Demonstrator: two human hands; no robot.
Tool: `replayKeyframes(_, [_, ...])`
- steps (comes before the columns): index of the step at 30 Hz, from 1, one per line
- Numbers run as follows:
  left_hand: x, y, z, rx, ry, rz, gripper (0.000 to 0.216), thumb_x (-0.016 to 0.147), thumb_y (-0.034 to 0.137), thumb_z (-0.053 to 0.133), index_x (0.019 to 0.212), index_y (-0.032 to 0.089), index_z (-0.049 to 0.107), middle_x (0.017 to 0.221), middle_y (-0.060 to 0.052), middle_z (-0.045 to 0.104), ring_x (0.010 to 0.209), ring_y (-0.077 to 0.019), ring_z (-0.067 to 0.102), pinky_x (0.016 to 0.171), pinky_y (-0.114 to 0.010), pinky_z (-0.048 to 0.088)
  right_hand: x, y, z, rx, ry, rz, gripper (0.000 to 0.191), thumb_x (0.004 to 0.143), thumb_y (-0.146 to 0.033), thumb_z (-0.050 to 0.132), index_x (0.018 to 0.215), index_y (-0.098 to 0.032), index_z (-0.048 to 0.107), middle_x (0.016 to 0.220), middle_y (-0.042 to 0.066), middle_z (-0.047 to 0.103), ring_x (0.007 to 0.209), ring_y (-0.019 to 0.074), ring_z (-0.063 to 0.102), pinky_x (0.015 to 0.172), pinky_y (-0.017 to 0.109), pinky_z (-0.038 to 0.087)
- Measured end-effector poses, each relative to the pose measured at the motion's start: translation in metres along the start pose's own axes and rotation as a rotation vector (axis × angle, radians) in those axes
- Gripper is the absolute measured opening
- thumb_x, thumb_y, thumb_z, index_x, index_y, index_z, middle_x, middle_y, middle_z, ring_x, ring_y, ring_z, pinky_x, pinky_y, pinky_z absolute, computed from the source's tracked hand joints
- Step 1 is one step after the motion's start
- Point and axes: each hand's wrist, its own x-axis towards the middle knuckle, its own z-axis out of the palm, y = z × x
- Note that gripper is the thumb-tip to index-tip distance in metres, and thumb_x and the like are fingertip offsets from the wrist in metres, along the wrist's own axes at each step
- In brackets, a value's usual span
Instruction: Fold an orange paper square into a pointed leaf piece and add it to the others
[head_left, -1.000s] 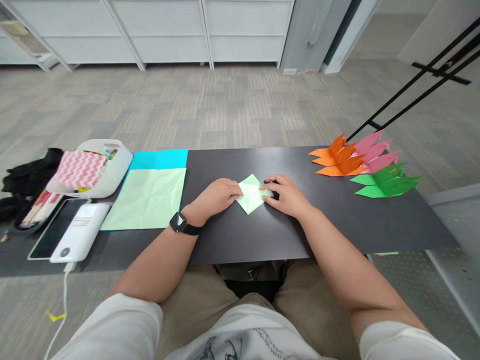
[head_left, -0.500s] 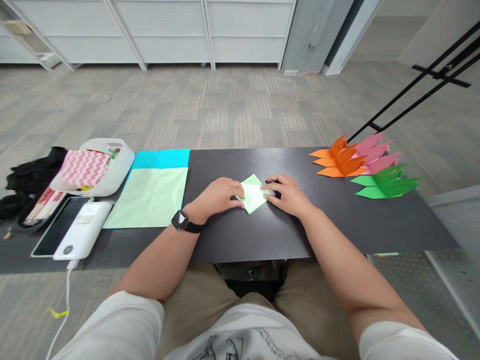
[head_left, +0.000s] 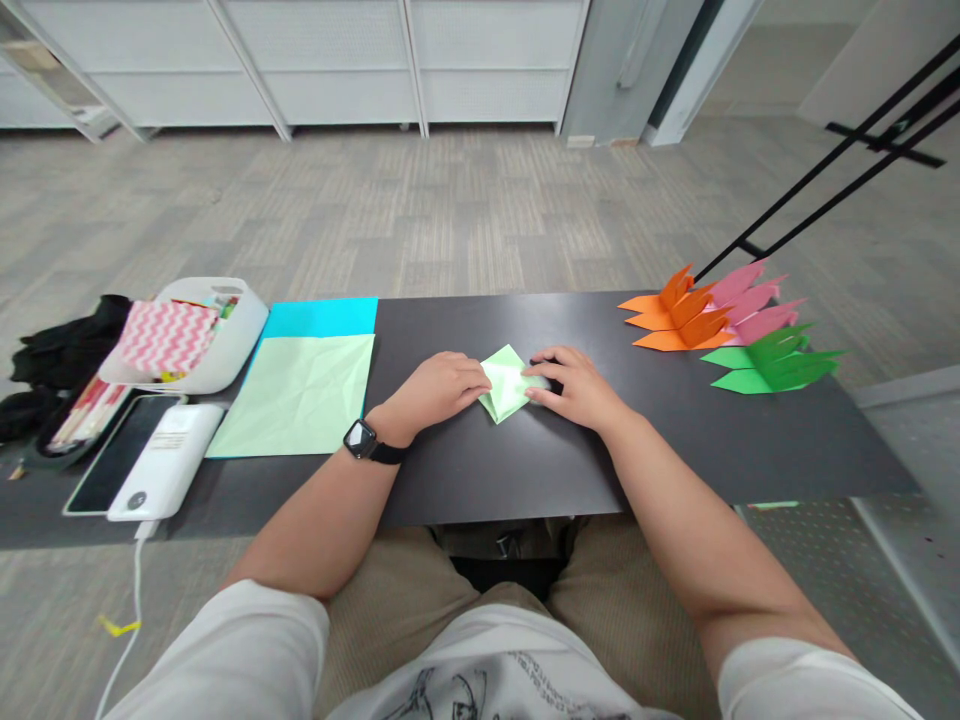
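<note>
A small folded piece of pale green paper (head_left: 506, 385), roughly diamond-shaped, lies on the dark table in front of me. My left hand (head_left: 448, 388) pinches its left corner between thumb and fingers; a watch is on that wrist. At the right corner, my right hand (head_left: 568, 386) has thumb and fingertips closed on the paper's edge. Fingers of both hands cover the side corners. Creases and a lifted layer show near the paper's lower tip.
Pale green sheets (head_left: 300, 395) overlie blue sheets (head_left: 322, 317) to the left. Farther left are a white basket (head_left: 236, 345), a phone (head_left: 120, 455), a power bank (head_left: 166, 462) and a cable. Orange (head_left: 679, 318), pink (head_left: 754, 305) and green (head_left: 776, 365) folded paper shapes stand at the right.
My left thumb and fingers have shifted slightly up and right on the paper, and a layer by its lower left edge now shows a fold. My right hand stays nearly still.
</note>
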Motion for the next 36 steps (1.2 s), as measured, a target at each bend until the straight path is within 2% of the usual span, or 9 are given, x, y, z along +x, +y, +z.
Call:
replayKeyframes(5, [0.0, 0.002, 0.001, -0.006, 0.042, -0.031, 0.027, 0.111, 0.028, 0.052, 0.107, 0.021, 0.078, 0.108, -0.008, 0.079, 0.102, -0.0239, 0.071, 0.095, -0.038, 0.052, 0.0, -0.004, -0.001, -0.013, 0.033, -0.046, 0.036, 0.091, -0.053, 0.085, 0.121, -0.033, 0.082, 0.133, 0.01, 0.071, 0.127, 0.0341, 0.064, 0.112, 0.055, 0.046])
replayKeyframes(8, [0.001, 0.003, 0.001, -0.039, 0.056, -0.039, 0.026, 0.11, 0.026, 0.052, 0.108, 0.022, 0.077, 0.11, -0.008, 0.078, 0.105, -0.0236, 0.072, 0.097, -0.037, 0.053, 0.002, -0.009, -0.002, -0.029, 0.067, -0.124, 0.021, 0.095, -0.046, 0.082, 0.112, -0.034, 0.084, 0.129, 0.008, 0.073, 0.122, 0.0312, 0.065, 0.113, 0.055, 0.044])
replayKeyframes(11, [0.001, 0.004, 0.001, -0.076, 0.056, -0.037, 0.026, 0.111, 0.026, 0.05, 0.107, 0.021, 0.076, 0.109, -0.007, 0.078, 0.105, -0.0233, 0.072, 0.097, -0.037, 0.053, 0.004, -0.014, -0.002, -0.045, 0.099, -0.179, 0.01, 0.1, -0.036, 0.076, 0.103, -0.034, 0.085, 0.116, 0.005, 0.078, 0.111, 0.027, 0.068, 0.112, 0.053, 0.043])
replayKeyframes(15, [-0.001, 0.008, 0.0, -0.139, 0.071, -0.061, 0.022, 0.109, 0.038, 0.058, 0.111, 0.023, 0.074, 0.11, -0.007, 0.077, 0.106, -0.0234, 0.072, 0.099, -0.036, 0.053, 0.006, -0.017, -0.001, -0.033, 0.131, -0.179, 0.014, 0.103, -0.032, 0.071, 0.101, -0.032, 0.085, 0.101, 0.004, 0.079, 0.098, 0.024, 0.07, 0.097, 0.045, 0.049])
replayKeyframes(18, [-0.002, 0.011, 0.001, -0.176, 0.098, -0.128, 0.031, 0.102, 0.049, 0.068, 0.119, 0.024, 0.073, 0.111, -0.007, 0.076, 0.103, -0.0237, 0.073, 0.095, -0.035, 0.054, 0.006, -0.02, -0.001, 0.002, 0.156, -0.164, 0.016, 0.104, -0.029, 0.068, 0.101, -0.029, 0.084, 0.099, 0.004, 0.079, 0.093, 0.0223, 0.072, 0.089, 0.041, 0.052])
replayKeyframes(23, [0.0, 0.014, 0.007, -0.153, 0.111, -0.165, 0.035, 0.102, 0.049, 0.07, 0.126, 0.023, 0.074, 0.115, -0.007, 0.075, 0.102, -0.0234, 0.072, 0.092, -0.035, 0.055, 0.005, -0.026, 0.0, 0.096, 0.196, -0.16, 0.019, 0.105, -0.029, 0.064, 0.101, -0.029, 0.083, 0.098, 0.005, 0.079, 0.091, 0.0217, 0.073, 0.085, 0.037, 0.057])
replayKeyframes(26, [0.002, 0.013, 0.012, -0.082, 0.114, -0.159, 0.035, 0.103, 0.042, 0.068, 0.134, 0.026, 0.075, 0.122, -0.008, 0.072, 0.107, -0.0242, 0.071, 0.096, -0.038, 0.055, 0.005, -0.029, -0.001, 0.141, 0.171, -0.178, 0.019, 0.104, -0.026, 0.064, 0.101, -0.03, 0.082, 0.1, 0.005, 0.079, 0.093, 0.0217, 0.074, 0.087, 0.037, 0.057])
replayKeyframes(30, [0.004, 0.011, 0.019, -0.003, 0.08, -0.157, 0.025, 0.105, 0.032, 0.064, 0.122, 0.027, 0.082, 0.118, -0.007, 0.072, 0.105, -0.0239, 0.07, 0.094, -0.039, 0.053, 0.005, -0.028, 0.0, 0.108, 0.1, -0.185, 0.014, 0.101, -0.029, 0.07, 0.109, -0.031, 0.082, 0.106, 0.005, 0.079, 0.101, 0.0243, 0.072, 0.094, 0.041, 0.055])
replayKeyframes(36, [0.005, 0.013, 0.02, 0.038, 0.018, -0.163, 0.026, 0.101, 0.025, 0.066, 0.12, 0.031, 0.083, 0.115, -0.006, 0.072, 0.103, -0.0235, 0.068, 0.092, -0.039, 0.049, 0.005, -0.02, 0.011, -0.03, -0.023, -0.102, 0.029, 0.093, -0.026, 0.079, 0.121, -0.033, 0.082, 0.119, 0.007, 0.076, 0.112, 0.0293, 0.067, 0.101, 0.049, 0.049])
